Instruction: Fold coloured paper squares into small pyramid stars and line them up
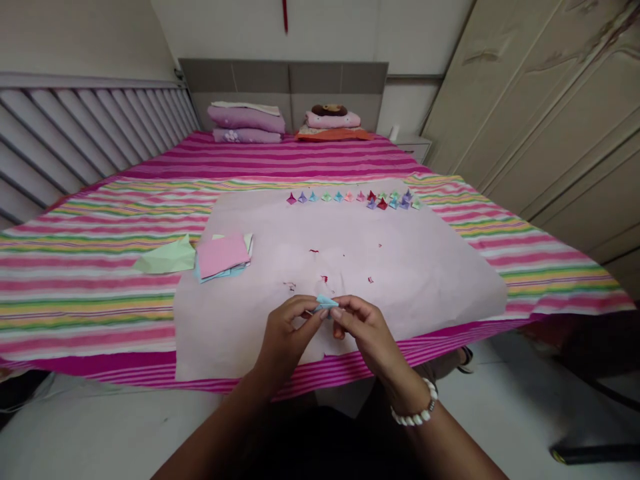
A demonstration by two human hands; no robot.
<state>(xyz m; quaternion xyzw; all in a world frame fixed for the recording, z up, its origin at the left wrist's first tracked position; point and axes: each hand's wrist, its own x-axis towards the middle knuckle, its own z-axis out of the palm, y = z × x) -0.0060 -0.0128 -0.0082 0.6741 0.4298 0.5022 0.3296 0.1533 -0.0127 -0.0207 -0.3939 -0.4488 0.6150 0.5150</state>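
A small light-blue folded paper (326, 303) is pinched between both hands above the near part of a pale sheet (270, 220). My left hand (287, 331) grips its left side with thumb and fingers. On the right side, my right hand (364, 325) closes thumb and index finger on the same paper. The fingers hide its lower part. Just beyond the hands lie small dark-red scraps (324, 279). Along the far edge of the sheet stand several small folded paper pieces (327, 197) in purple, red, green, blue and pink.
To the left lies a stack of coloured paper (223, 257), pink on top, with a creased light-green paper (167, 257) beside it. The sheet rests on a bed with a striped cover (100, 267). Folded bedding (247, 123) sits by the headboard; a wardrobe (550, 113) stands at right.
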